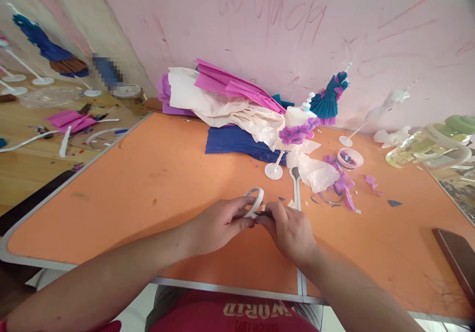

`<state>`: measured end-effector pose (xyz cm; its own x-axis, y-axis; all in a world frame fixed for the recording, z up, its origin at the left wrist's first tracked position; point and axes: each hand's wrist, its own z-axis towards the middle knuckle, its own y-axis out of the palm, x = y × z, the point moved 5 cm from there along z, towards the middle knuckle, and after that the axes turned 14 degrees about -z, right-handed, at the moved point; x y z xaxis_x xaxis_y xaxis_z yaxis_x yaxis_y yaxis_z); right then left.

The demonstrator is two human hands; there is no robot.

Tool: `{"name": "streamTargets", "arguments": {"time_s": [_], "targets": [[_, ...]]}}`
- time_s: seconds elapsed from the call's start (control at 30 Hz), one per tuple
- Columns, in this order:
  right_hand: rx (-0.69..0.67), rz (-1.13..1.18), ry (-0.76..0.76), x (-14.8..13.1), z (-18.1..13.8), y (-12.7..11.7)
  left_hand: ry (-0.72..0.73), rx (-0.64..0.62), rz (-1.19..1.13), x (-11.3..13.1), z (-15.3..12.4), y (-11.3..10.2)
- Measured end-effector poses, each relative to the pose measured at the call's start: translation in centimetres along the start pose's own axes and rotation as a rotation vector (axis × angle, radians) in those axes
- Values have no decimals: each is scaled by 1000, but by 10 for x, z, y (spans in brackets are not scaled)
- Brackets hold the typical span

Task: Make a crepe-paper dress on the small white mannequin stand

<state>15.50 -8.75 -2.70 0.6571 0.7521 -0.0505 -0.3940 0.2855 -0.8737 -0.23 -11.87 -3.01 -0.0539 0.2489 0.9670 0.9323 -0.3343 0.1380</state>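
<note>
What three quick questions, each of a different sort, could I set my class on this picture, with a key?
1. Multiple choice: what does the left hand hold? A) a paintbrush; B) a white ring; C) a blue cup.

2. True or false: in the picture, the small pink bowl is to the right of the dark blue paper.

3. Short answer: what colour are the ruffled paper flowers on the white dress form nearest the hands?

Key: 1 B; 2 true; 3 purple.
</note>
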Motion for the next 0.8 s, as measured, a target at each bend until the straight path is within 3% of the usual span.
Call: {"name": "streamTargets", "arguments": {"time_s": [0.4, 0.5, 0.6, 0.67, 0.8], "targets": [[-73, -35, 73, -2, 3, 5, -68, 18, 38, 1, -4, -3], [-116, -155, 212, 22, 6, -3, -97, 48, 206, -2, -5, -11], [-24, -304, 491, 63, 4, -22, -105, 62, 409, -2, -5, -22], [-17, -293, 452, 75, 5, -25, -79, 117, 607, 1, -3, -32], [-164, -157, 285, 67, 7, -8, -108, 307, 954, 3, 7, -62]]}}
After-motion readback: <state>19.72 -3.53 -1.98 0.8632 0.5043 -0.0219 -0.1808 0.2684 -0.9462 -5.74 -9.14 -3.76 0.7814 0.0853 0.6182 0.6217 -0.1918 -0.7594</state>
